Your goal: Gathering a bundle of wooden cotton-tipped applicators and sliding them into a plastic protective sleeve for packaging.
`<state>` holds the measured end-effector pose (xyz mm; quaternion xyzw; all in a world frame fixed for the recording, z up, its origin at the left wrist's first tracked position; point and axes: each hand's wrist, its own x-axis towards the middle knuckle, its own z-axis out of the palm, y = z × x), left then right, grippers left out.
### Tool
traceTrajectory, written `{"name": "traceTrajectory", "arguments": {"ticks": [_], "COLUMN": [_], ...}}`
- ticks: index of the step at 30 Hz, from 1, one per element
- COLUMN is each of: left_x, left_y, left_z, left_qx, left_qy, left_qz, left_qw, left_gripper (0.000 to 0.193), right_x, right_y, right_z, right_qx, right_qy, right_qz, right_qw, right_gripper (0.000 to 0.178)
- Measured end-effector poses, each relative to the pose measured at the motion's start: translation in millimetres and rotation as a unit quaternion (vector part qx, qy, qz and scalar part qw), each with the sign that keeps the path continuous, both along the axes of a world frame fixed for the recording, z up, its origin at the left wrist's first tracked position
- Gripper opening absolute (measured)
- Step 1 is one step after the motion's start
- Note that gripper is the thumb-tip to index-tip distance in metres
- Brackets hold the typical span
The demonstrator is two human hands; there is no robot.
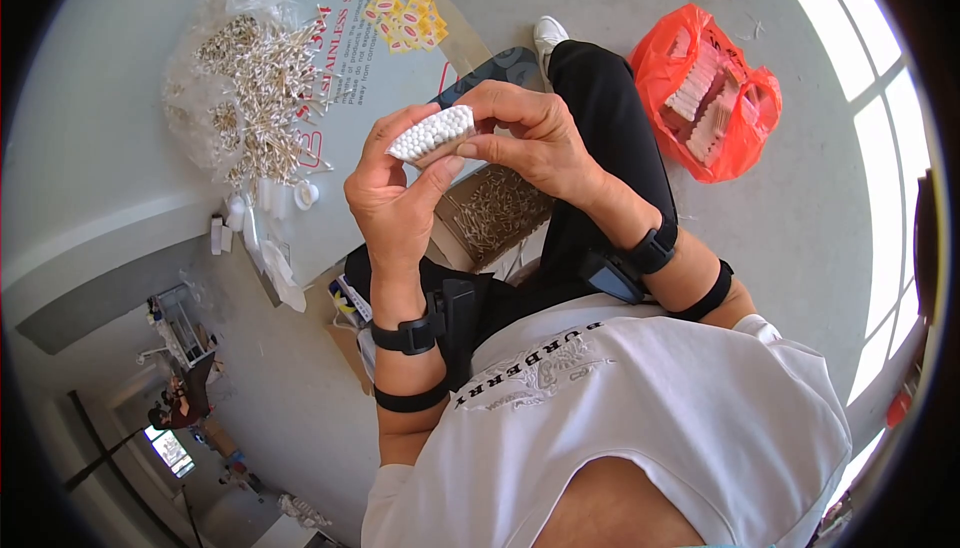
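Observation:
Between both hands, I hold a pack of cotton swabs (435,136), its white round tips packed close together and facing up. My left hand (392,198) grips the pack's left end, fingers behind and thumb along the near side. At the other end my right hand (540,143) pinches it with thumb and fingers. Below the hands, a cardboard box (452,238) holds loose cotton swabs (497,206). A big heap of loose swabs (255,83) lies to the left, partly in a clear plastic bag (190,98). Small yellow-and-white labels (408,20) are scattered beyond the hands.
To the right on the floor stands a red plastic bag (665,138) with several pink-and-white swab packs (712,113). The heap and labels rest on a printed sheet-covered table (350,128). White rolls (305,195) stand by its near edge. A person (190,403) is far off at lower left.

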<state>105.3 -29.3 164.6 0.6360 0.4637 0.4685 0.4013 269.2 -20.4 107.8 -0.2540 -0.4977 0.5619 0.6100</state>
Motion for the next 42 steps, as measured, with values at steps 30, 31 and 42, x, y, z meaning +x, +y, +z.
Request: {"name": "traceTrajectory", "arguments": {"ticks": [30,31,42], "left_x": [-3,-3,-3], "left_y": [-6,-6,-12], "left_z": [9,13,47], "left_qx": [0.158,0.17,0.138], "left_qy": [0.108,0.125,0.19], "left_qz": [-0.008,-0.019,-0.044], "left_qw": [0.982,0.977,0.971], "left_gripper": [0.04,0.039,0.038], "right_x": [17,18,23], "right_y": [-10,-10,-12], "right_z": [22,26,38], "right_qx": [0.09,0.09,0.18], "right_qy": [-0.114,-0.114,-0.118], "right_qz": [-0.038,-0.038,-0.039], "right_qw": [0.989,0.989,0.976], "right_gripper": [0.032,0.032,0.031]}}
